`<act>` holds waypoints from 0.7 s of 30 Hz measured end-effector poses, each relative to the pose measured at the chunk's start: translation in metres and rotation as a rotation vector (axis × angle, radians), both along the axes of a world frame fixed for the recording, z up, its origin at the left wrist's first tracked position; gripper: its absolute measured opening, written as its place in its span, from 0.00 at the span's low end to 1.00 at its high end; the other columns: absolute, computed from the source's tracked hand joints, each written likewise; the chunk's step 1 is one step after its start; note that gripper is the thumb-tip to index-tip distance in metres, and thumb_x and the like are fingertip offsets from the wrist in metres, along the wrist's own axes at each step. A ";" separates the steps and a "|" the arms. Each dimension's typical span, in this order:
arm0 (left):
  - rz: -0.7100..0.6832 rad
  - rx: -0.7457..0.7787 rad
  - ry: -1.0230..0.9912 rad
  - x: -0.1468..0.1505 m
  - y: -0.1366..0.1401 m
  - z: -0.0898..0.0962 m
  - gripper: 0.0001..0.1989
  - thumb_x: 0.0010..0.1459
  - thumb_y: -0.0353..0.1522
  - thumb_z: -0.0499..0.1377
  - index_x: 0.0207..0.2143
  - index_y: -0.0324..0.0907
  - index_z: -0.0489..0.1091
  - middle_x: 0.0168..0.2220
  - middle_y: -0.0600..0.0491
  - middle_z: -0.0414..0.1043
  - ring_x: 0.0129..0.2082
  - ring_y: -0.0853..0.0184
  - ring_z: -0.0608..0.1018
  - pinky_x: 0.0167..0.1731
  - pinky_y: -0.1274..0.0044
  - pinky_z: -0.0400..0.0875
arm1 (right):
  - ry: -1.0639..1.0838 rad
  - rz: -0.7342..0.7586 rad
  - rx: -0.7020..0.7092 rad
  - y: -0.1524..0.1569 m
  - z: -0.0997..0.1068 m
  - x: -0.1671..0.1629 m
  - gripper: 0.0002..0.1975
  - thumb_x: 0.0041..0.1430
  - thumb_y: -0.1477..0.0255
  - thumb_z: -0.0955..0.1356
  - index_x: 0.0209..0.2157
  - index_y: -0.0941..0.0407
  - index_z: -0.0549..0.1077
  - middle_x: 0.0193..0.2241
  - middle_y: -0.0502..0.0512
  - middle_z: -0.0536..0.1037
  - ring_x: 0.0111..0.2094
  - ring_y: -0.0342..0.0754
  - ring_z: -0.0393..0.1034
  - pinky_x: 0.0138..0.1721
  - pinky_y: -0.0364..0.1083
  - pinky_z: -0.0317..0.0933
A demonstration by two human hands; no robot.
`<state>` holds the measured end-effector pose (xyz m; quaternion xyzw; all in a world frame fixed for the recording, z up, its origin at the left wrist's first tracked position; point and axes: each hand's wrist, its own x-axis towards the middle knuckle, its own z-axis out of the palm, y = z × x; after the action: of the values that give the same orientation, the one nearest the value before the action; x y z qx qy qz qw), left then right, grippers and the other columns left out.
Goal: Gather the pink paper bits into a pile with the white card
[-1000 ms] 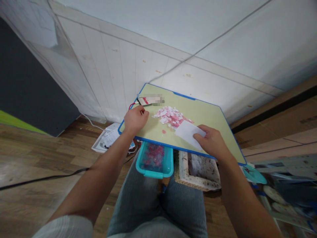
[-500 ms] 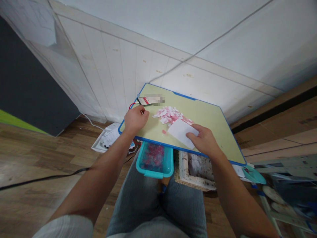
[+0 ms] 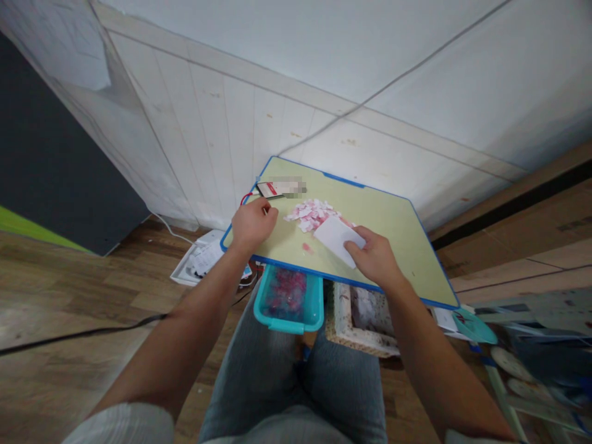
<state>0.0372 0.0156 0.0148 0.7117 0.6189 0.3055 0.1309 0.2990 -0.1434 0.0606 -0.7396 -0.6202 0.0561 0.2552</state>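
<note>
My right hand (image 3: 374, 253) grips a flat white card (image 3: 337, 237) by its right edge, thumb on top. The card's far edge meets a pile of small pink and white paper-like pieces (image 3: 309, 214) on the yellow-green folding table (image 3: 388, 219) with a blue rim. A single pink piece (image 3: 308, 248) lies apart, left of the card. My left hand (image 3: 254, 225) rests curled near the table's left edge; what its fingers hold, if anything, is hidden. Just behind it lies a phone (image 3: 271, 189), partly blurred out, with a red cable at its side.
Below the table's near edge, over my legs, is a turquoise bin (image 3: 289, 327) with reddish contents. Beside it stands a speckled whitish foam box (image 3: 342, 330). A white tray with papers (image 3: 192, 265) sits on the floor at left. Cardboard boxes (image 3: 522, 228) line the right side.
My right hand and the card have shifted slightly left and away from me, against the pile. The left hand stays where it was.
</note>
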 end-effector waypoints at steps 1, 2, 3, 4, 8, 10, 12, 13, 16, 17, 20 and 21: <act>-0.001 -0.003 0.001 0.000 0.000 0.000 0.13 0.62 0.40 0.54 0.37 0.48 0.77 0.36 0.50 0.81 0.39 0.57 0.79 0.34 0.71 0.65 | 0.009 0.029 -0.006 0.000 0.001 0.000 0.18 0.58 0.65 0.66 0.45 0.57 0.81 0.33 0.55 0.82 0.31 0.51 0.72 0.36 0.47 0.63; -0.002 -0.008 0.003 0.000 0.000 0.000 0.12 0.62 0.40 0.54 0.37 0.48 0.77 0.36 0.50 0.81 0.39 0.57 0.79 0.34 0.71 0.65 | 0.026 0.064 -0.014 0.001 0.002 0.000 0.17 0.58 0.65 0.67 0.45 0.57 0.81 0.34 0.55 0.82 0.32 0.51 0.73 0.37 0.47 0.64; -0.002 -0.014 0.005 0.000 0.000 0.000 0.13 0.62 0.40 0.54 0.37 0.48 0.77 0.36 0.50 0.81 0.39 0.57 0.79 0.34 0.71 0.65 | 0.045 0.091 -0.020 0.000 0.003 0.000 0.16 0.58 0.66 0.67 0.44 0.56 0.81 0.36 0.55 0.82 0.33 0.51 0.73 0.37 0.47 0.64; -0.001 -0.018 0.005 0.000 0.000 0.001 0.13 0.62 0.40 0.54 0.38 0.48 0.77 0.37 0.49 0.81 0.40 0.57 0.79 0.34 0.71 0.65 | 0.063 0.103 -0.025 0.000 0.004 0.000 0.15 0.58 0.66 0.67 0.43 0.56 0.81 0.36 0.54 0.82 0.33 0.51 0.74 0.37 0.47 0.64; 0.002 -0.016 0.000 0.001 -0.001 0.002 0.13 0.62 0.40 0.54 0.37 0.48 0.77 0.37 0.49 0.81 0.40 0.57 0.79 0.35 0.70 0.66 | 0.069 0.060 -0.011 -0.001 0.003 0.000 0.16 0.58 0.66 0.67 0.45 0.56 0.80 0.36 0.54 0.82 0.33 0.51 0.73 0.38 0.48 0.65; 0.009 -0.026 0.006 0.001 -0.002 0.003 0.13 0.62 0.40 0.54 0.38 0.48 0.78 0.38 0.49 0.81 0.40 0.57 0.79 0.36 0.70 0.66 | 0.093 0.111 -0.021 -0.002 0.001 -0.001 0.16 0.59 0.66 0.67 0.45 0.56 0.80 0.38 0.54 0.83 0.35 0.52 0.74 0.38 0.48 0.65; 0.013 -0.038 0.012 0.001 -0.002 0.004 0.13 0.62 0.40 0.54 0.38 0.48 0.78 0.38 0.49 0.82 0.41 0.57 0.79 0.36 0.70 0.66 | 0.135 0.155 -0.036 -0.005 0.000 0.000 0.15 0.59 0.66 0.67 0.45 0.56 0.80 0.39 0.53 0.83 0.36 0.51 0.75 0.39 0.47 0.65; 0.013 -0.040 0.015 0.001 -0.002 0.004 0.13 0.62 0.40 0.54 0.38 0.48 0.78 0.38 0.49 0.82 0.40 0.57 0.79 0.36 0.70 0.66 | 0.147 0.143 -0.039 -0.006 0.000 0.002 0.15 0.58 0.66 0.67 0.44 0.56 0.80 0.38 0.53 0.83 0.35 0.51 0.74 0.38 0.47 0.65; 0.009 -0.035 0.017 0.000 -0.001 0.004 0.13 0.62 0.40 0.54 0.38 0.48 0.78 0.38 0.49 0.81 0.40 0.57 0.79 0.35 0.71 0.66 | 0.125 0.008 -0.048 -0.014 0.002 0.012 0.16 0.57 0.65 0.68 0.43 0.56 0.81 0.33 0.52 0.81 0.30 0.50 0.72 0.33 0.47 0.63; 0.006 -0.028 0.015 0.000 -0.001 0.004 0.13 0.62 0.40 0.54 0.38 0.48 0.77 0.37 0.49 0.81 0.40 0.57 0.79 0.35 0.71 0.66 | 0.110 -0.039 -0.057 -0.016 0.002 0.015 0.15 0.57 0.64 0.68 0.42 0.56 0.81 0.30 0.51 0.80 0.28 0.49 0.71 0.32 0.46 0.62; -0.001 -0.015 0.008 0.001 -0.001 0.003 0.13 0.62 0.40 0.54 0.38 0.48 0.77 0.37 0.49 0.81 0.39 0.57 0.79 0.35 0.71 0.66 | 0.078 -0.115 -0.093 -0.023 0.000 0.015 0.14 0.56 0.64 0.68 0.39 0.57 0.80 0.25 0.51 0.77 0.26 0.49 0.69 0.30 0.46 0.59; 0.002 -0.018 0.008 0.001 -0.001 0.003 0.13 0.61 0.40 0.54 0.38 0.48 0.78 0.37 0.49 0.81 0.39 0.57 0.79 0.35 0.71 0.66 | 0.076 -0.120 -0.095 -0.025 -0.002 0.011 0.14 0.56 0.64 0.68 0.39 0.57 0.80 0.25 0.51 0.77 0.27 0.49 0.69 0.30 0.46 0.59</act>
<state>0.0381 0.0150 0.0180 0.7110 0.6229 0.2972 0.1347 0.3098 -0.1685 0.0589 -0.7841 -0.5612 0.0981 0.2460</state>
